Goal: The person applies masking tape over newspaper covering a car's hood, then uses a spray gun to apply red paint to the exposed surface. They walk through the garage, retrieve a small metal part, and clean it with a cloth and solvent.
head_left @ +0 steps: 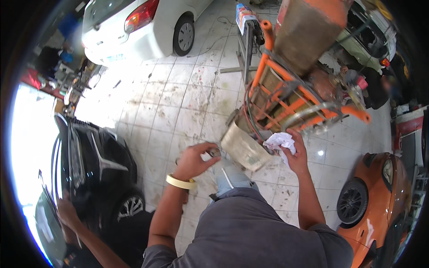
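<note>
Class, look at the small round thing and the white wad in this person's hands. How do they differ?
Colour: the round thing is dark greyish; the wad is mostly white.
Shape: the round thing has a curved outline; the wad is crumpled and uneven.
Place: the round thing is in the left hand, the wad in the right hand.
Shared: both look small enough to hold one-handed.

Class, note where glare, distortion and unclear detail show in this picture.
Head view: the bright white opening at left is blown out, its edge curved by fisheye; glare whitens the pale tiled floor below the white car; the small dark round object in the left hand lacks clear detail.
</note>
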Demonstrator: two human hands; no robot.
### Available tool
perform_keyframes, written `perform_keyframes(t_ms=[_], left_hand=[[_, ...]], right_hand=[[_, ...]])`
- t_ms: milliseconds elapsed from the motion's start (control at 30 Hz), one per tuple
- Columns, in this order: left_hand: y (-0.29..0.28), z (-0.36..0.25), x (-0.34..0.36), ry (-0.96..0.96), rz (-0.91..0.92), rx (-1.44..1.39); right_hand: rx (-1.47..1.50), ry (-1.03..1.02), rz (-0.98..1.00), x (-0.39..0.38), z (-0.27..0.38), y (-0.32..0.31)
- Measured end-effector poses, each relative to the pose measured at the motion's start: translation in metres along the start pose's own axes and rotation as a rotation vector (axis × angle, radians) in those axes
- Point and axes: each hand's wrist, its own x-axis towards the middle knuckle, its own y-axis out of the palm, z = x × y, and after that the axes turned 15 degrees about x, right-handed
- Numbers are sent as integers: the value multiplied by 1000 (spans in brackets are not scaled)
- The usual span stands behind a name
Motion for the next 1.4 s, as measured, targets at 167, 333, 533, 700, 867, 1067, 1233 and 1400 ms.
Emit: perform_keyframes(t_ms=[167,333,533,700,867,1067,1233,1400], left_hand=[[-28,78,110,119,232,134],[-101,175,163,-71,215,80],[-156,300,199,-378,125,66],[-184,394,323,-396,207,33],[-249,443,577,10,172,60],[-311,427,910,264,177,205],[-310,356,1092,466,286,214],[-314,391,1162,222,403,232]], right_hand=[[-130,204,260,143,-34,108],[-97,85,526,308,-19,216],[-69,17,527,487,-29,320],[-102,305,502,559,-165,365],[-233,796,242,429,-371,284],[-393,1372,18,339,-297,244],[-333,1621,-59,418,-341,295],[-354,1296,48,728,-503,348]])
